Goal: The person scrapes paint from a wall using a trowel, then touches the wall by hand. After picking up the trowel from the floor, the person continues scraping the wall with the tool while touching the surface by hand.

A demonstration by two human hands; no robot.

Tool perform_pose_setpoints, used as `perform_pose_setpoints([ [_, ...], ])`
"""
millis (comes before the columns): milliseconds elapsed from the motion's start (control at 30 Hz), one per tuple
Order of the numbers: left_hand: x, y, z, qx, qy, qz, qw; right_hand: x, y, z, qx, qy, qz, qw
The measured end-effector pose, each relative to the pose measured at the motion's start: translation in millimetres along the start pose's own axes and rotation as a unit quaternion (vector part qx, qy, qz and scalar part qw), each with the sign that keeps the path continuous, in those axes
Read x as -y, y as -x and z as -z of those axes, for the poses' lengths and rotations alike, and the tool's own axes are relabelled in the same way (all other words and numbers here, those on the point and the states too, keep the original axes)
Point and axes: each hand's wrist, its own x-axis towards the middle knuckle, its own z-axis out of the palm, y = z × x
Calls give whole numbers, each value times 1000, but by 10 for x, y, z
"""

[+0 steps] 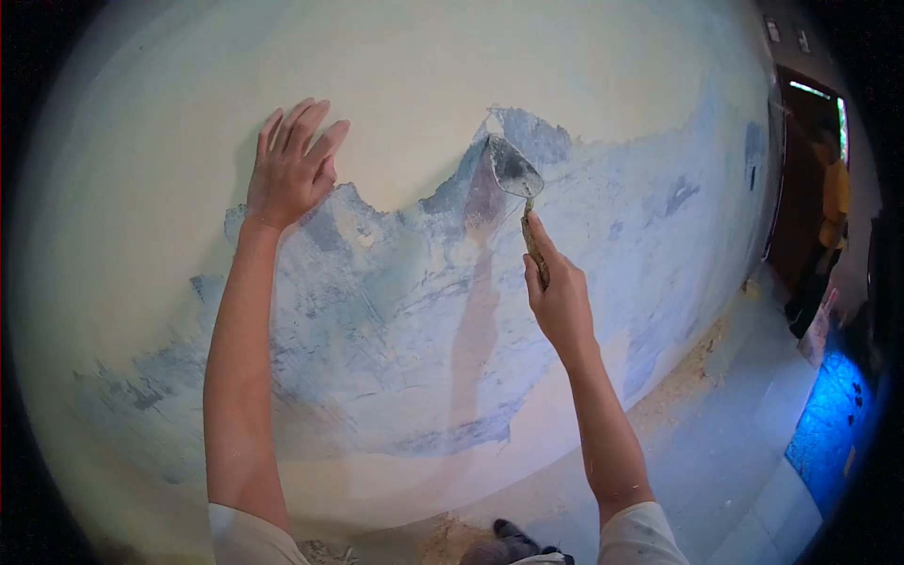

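Observation:
My right hand [563, 294] grips the handle of a pointed trowel [514, 169], with the forefinger stretched along the handle. The trowel's tip meets the wall near the upper edge of a scraped grey-blue patch [395, 311]. Around that patch the wall keeps a cream-coloured coating [405, 85] with a jagged border. On the left, my left hand [294, 165] rests against the coated wall, fingers spread and holding nothing. The shadow of my right arm falls across the scraped area.
Crumbled scrapings [692, 367] lie along the foot of the wall on the pale floor [697, 452]. A blue sheet [833, 424] covers the floor at far right. A person in a yellow top [834, 193] stands by a dark doorway [800, 169]. My shoe [513, 537] shows below.

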Motion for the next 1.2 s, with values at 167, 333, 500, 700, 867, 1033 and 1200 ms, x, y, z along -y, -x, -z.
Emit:
perform_pose_setpoints([
  [167, -7, 12, -13, -4, -17, 5, 1000, -143, 171, -12, 14, 13, -5, 1000],
  [333, -10, 3, -25, -2, -22, 6, 1000, -73, -64, 55, 17, 23, -4, 1000],
  [500, -19, 0, -19, -3, -30, 10, 1000, -168, 42, -40, 14, 7, 1, 1000],
  [700, -11, 22, -34, -1, -30, 13, 999, -72, 38, -7, 14, 3, 4, 1000],
  [867, 2, 22, -24, 10, -23, 19, 1000, 7, -157, 61, 10, -4, 11, 1000],
  [1033, 19, 37, -41, 3, -13, 19, 1000, 67, -45, 49, 24, 4, -10, 1000],
  [1200, 30, 0, -9, 1, -22, 14, 1000, 181, -171, -28, -2, -35, -17, 999],
])
